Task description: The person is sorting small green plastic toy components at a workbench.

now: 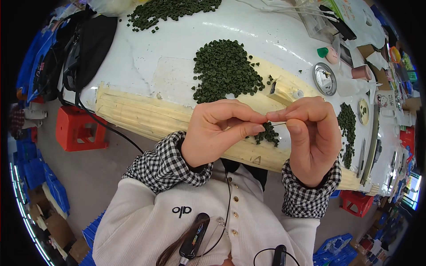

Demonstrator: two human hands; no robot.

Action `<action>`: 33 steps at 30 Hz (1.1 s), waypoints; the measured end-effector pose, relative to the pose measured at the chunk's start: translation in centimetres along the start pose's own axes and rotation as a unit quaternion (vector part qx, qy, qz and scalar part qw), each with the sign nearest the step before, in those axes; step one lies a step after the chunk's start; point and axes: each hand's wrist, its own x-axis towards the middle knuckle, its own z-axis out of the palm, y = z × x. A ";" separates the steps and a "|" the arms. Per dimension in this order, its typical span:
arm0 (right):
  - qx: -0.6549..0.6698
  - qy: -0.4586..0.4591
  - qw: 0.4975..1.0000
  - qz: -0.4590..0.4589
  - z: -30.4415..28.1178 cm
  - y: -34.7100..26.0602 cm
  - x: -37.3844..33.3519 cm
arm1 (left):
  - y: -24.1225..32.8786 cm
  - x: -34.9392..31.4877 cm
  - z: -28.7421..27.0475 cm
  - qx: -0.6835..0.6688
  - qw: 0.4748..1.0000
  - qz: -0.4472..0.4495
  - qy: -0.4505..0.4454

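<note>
Just over the table's near edge, both hands meet at the fingertips. My left hand (213, 128) is closed in a pinch, thumb and index finger together; anything between them is too small to name. Across from it, my right hand (314, 133) is curled, its index fingertip touching the left one. A thin wire-like piece (278, 124) runs from the right thumb tip toward the left fingertips. Behind and below the fingers lies a small heap of dark green parts (269, 136), partly hidden. A larger pile of small round green parts (226, 68) spreads beyond my hands.
More green parts lie in a far pile (171, 12) and a right-hand strip (348, 133). Along the right stand a round metal tin (324, 79), a thread spool (361, 73) and a small dish (363, 111). A black bag (95, 48) sits left, above a red stool (80, 128).
</note>
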 end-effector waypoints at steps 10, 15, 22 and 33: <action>-0.233 0.228 0.945 0.023 -1.2 1.6 0.3 | 0.0 0.1 0.1 -0.007 1.000 0.007 0.002; -0.333 0.165 0.928 0.007 -1.0 2.8 1.2 | 0.0 0.0 0.0 -0.001 1.000 0.007 0.004; -0.373 0.150 0.916 -0.001 -1.1 1.0 0.7 | 0.1 0.0 -0.1 0.003 1.000 0.019 0.014; -0.057 0.029 0.994 0.088 2.3 -0.7 -3.9 | 0.0 -0.1 -0.2 -0.014 0.999 0.024 0.018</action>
